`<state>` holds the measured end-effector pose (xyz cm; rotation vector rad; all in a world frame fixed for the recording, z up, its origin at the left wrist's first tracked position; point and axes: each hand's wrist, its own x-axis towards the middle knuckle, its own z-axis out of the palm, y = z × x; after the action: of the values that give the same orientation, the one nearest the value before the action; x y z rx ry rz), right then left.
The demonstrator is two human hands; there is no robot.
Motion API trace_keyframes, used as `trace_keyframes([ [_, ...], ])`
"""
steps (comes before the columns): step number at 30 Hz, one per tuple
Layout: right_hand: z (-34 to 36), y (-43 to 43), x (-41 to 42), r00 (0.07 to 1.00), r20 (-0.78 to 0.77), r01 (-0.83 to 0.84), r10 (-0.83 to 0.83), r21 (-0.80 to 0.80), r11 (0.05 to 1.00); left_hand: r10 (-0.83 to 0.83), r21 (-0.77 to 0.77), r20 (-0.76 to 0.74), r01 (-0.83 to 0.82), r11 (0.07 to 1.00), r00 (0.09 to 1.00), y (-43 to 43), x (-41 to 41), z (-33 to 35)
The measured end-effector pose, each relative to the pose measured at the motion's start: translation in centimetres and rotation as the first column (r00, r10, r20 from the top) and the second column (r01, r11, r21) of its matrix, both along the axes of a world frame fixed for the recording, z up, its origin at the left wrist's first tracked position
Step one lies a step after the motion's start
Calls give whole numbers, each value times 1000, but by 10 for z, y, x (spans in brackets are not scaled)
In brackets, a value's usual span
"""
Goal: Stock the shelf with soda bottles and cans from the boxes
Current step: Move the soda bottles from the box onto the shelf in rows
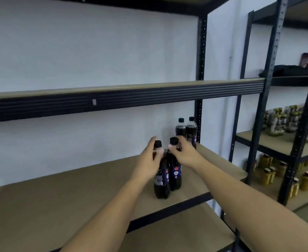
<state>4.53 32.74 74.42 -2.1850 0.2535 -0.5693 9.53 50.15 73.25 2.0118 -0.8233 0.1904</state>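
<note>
A smooth white wall (95, 51) is seen behind a dark steel rack. On its matte chipboard shelf (77, 197), two dark, waisted plastic bottles are stood touching. The left bottle (160, 186) is clasped at the neck by the left hand (148, 161) and the right bottle (175, 179) by the right hand (185, 154), with fingers curled under the black caps. At one o'clock from them, the rear pair of bottles (186, 130) is stood by the post.

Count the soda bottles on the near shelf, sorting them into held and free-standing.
Held: 2, the front left bottle in the left hand and the front right bottle in the right hand.
Free-standing: 2, the back left bottle and the back right bottle.
Total: 4.
</note>
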Motion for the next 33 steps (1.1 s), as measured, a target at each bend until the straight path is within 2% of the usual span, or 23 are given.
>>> trace_keyframes([
  [3, -15, 10, -2, 997, -32, -64, 71, 187, 980, -42, -5, -96, 41, 999, 995, 1, 1, -23],
  [8, -46, 22, -6, 999, -28, -37, 46, 257, 966, -197, 114, -165, 217, 970, 967, 17, 12, -85],
  [11, -74, 20, -13, 993, -107, -25, 52, 237, 971, -183, 167, -193, 216, 962, 964, 24, 17, -118],
  [15, -114, 6, -7, 987, -162, 15, 22, 219, 976, -153, 157, -180, 181, 971, 972, 16, 27, -132],
  [23, -132, -54, 41, 994, -111, 15, 0, 137, 990, 98, 194, -215, -56, 979, 972, -49, 67, -135],
  [28, -126, -102, 79, 983, -175, -46, 49, 21, 999, 329, 332, -168, -261, 907, 929, -93, 89, -131],
  [33, -126, -131, 107, 975, -207, -85, 77, -26, 996, 384, 285, -181, -325, 902, 906, -120, 107, -137],
])
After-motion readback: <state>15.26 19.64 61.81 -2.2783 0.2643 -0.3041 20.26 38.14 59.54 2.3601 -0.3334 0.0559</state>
